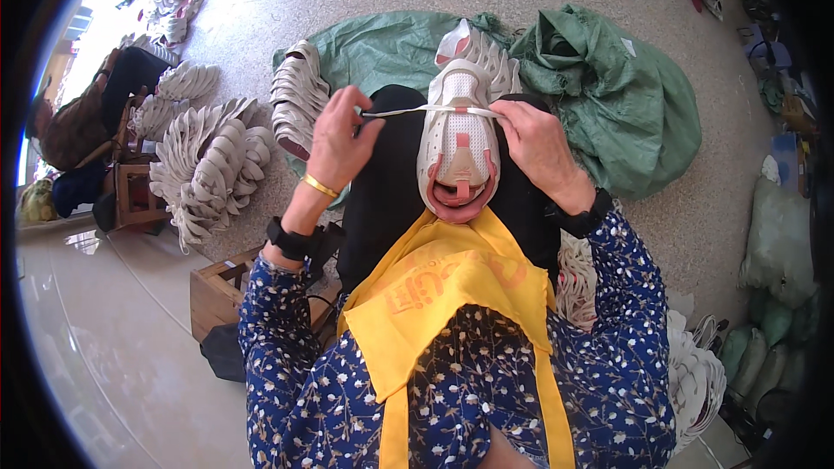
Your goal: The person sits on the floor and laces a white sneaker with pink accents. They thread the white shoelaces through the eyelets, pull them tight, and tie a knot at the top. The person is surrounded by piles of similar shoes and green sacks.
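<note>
A white mesh shoe (466,139) with pink lining and pink tabs rests between my knees, its opening toward me and its toe pointing away. Whether it has a sole cannot be seen. A flat white shoelace (395,111) runs across it near the toe end and stretches out to both sides. My left hand (341,141) pinches the lace's left end, its fingers closed. On the other side, my right hand (537,146) grips the lace close to the shoe's edge, between thumb and fingers.
Nested white shoe uppers (298,95) stand left of my knees, with a larger pile (213,161) further left. A green sack (621,104) lies at the right. A wooden crate (213,300) sits by my left elbow. Another person (78,130) is at the far left.
</note>
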Available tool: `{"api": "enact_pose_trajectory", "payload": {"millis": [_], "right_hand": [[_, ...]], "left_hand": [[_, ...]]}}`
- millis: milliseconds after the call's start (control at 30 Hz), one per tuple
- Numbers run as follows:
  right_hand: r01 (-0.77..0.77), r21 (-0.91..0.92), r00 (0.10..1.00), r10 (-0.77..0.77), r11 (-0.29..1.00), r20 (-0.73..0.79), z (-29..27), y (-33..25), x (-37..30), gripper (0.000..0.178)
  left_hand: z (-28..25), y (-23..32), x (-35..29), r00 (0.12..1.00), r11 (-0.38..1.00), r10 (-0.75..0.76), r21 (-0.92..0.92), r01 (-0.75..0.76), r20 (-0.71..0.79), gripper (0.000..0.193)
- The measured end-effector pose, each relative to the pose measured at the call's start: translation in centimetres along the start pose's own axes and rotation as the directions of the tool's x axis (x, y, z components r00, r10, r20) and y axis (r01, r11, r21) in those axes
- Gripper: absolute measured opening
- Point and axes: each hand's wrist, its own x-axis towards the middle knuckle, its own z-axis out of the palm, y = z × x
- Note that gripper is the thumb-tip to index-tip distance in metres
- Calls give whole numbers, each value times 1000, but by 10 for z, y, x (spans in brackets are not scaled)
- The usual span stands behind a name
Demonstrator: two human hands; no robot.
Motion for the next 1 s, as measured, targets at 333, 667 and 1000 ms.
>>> {"api": "enact_pose_trajectory", "payload": {"millis": [333, 667, 1000], "right_hand": [[-151, 57, 986, 146, 987, 74, -16, -17, 5, 19], [-118, -85, 991, 112, 989, -72, -16, -3, -6, 12], [-237, -137, 968, 223, 962, -111, -53, 29, -35, 18]], "left_hand": [[34, 9, 12, 975, 938, 222, 270, -217, 11, 11], [2, -4, -2, 982, 944, 186, 280, -176, -9, 7], [-46, -63, -39, 994, 936, 38, 352, 1, -103, 8]]}}
